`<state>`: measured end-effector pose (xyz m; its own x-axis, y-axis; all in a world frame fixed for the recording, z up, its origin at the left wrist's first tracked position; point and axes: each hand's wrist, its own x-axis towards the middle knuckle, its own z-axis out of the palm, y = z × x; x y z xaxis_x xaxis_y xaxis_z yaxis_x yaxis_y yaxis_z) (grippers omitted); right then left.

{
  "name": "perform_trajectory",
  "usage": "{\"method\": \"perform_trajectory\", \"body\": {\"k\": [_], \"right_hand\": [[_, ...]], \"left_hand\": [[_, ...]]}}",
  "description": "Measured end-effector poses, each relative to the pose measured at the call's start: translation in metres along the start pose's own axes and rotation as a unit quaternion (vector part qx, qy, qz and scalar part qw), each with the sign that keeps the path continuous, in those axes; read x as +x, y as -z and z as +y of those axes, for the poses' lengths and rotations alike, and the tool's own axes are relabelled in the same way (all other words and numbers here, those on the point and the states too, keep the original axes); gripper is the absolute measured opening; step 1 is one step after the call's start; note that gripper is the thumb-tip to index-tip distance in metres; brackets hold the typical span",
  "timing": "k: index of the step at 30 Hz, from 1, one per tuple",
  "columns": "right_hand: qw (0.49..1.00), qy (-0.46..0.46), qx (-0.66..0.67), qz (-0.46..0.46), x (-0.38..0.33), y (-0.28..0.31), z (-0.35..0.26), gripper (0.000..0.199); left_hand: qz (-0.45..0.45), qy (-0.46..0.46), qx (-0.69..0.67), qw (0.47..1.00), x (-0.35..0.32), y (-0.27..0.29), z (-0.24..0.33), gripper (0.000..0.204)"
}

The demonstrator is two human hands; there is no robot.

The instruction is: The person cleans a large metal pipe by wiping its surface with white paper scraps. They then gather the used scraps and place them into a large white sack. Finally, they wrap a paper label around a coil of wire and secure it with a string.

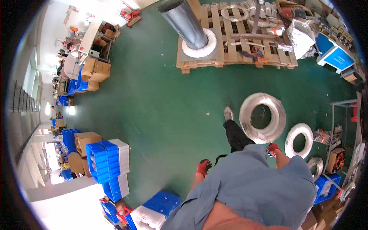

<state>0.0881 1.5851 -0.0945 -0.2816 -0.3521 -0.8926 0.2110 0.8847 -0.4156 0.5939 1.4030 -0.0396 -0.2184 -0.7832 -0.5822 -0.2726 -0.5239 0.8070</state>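
My left hand [204,167], in a red and black glove, hangs beside my body over the green floor. Its fingers look curled in, and I see nothing in them. On my other side is my right hand [272,149], gloved the same way, its fingers also curled with no object visible. The right hand is nearest to a large coil of pale, shiny tubing or wire [245,122] lying flat on the floor. A smaller white coil [290,138] lies to the right of that hand. One shoe [228,113] shows ahead of me on the floor.
Ahead stands a wooden pallet [237,60] bearing a tall dark cylinder [188,28] in a white ring. Blue crates [102,161] and cardboard boxes [97,71] are stacked at left. A metal rack [330,134], another coil [311,164] and a blue bin [326,191] stand at right.
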Motion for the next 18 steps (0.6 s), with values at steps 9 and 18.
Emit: {"method": "perform_trajectory", "body": {"k": [9, 18], "right_hand": [[0.968, 0.200, -0.141, 0.059, 0.122, -0.035, -0.394, 0.045], [0.902, 0.265, -0.300, 0.162, 0.225, -0.076, -0.624, 0.070]], "left_hand": [[0.180, 0.036, 0.046, 0.982, 0.230, 0.045, 0.302, 0.026], [0.159, -0.472, 0.511, 0.700, 0.513, -0.026, 0.751, 0.095]]}}
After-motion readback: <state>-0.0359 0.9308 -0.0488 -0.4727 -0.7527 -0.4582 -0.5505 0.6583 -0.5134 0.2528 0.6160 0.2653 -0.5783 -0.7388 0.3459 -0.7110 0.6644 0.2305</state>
